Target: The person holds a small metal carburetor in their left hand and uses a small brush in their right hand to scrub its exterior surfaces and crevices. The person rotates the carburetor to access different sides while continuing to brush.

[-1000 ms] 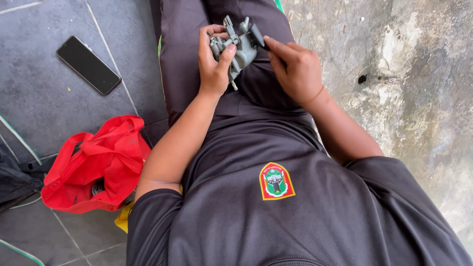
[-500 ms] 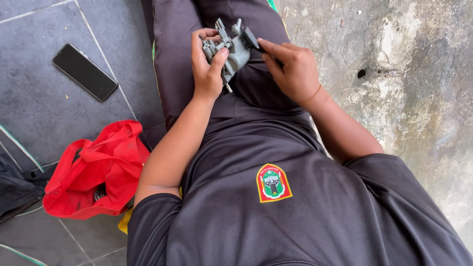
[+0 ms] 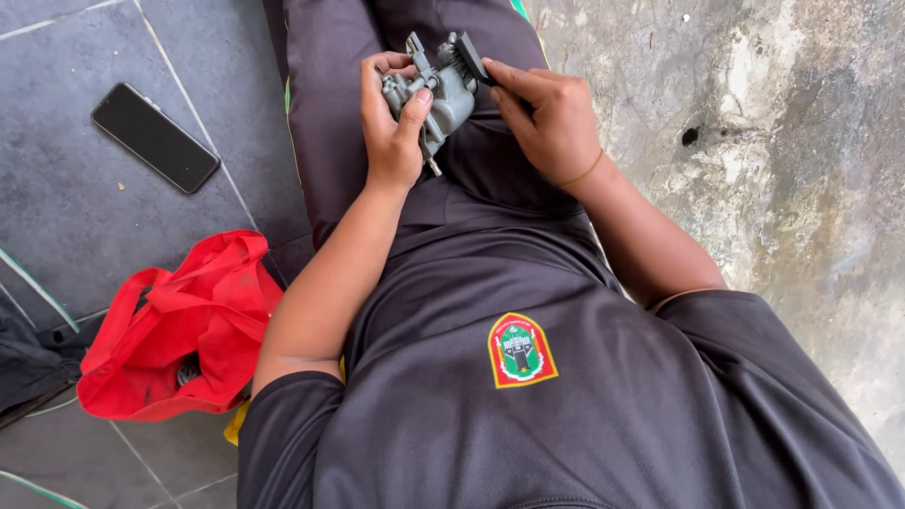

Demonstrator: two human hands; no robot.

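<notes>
A grey cast-metal carburettor body is held over my lap. My left hand wraps around its left side, thumb pressed on its face. My right hand meets it from the right, fingertips pinching a small dark part at its upper right corner. A thin metal pin sticks out from the bottom of the grey body. I sit on the floor in dark trousers and a dark shirt with a badge on the chest.
A black phone lies screen-up on the grey tiled floor to the left. A crumpled red bag with something dark inside sits by my left elbow. A rough concrete surface runs along the right.
The view has shifted slightly; both hands stay on the grey metal part. My right fingers have moved a little up towards its top right corner.
</notes>
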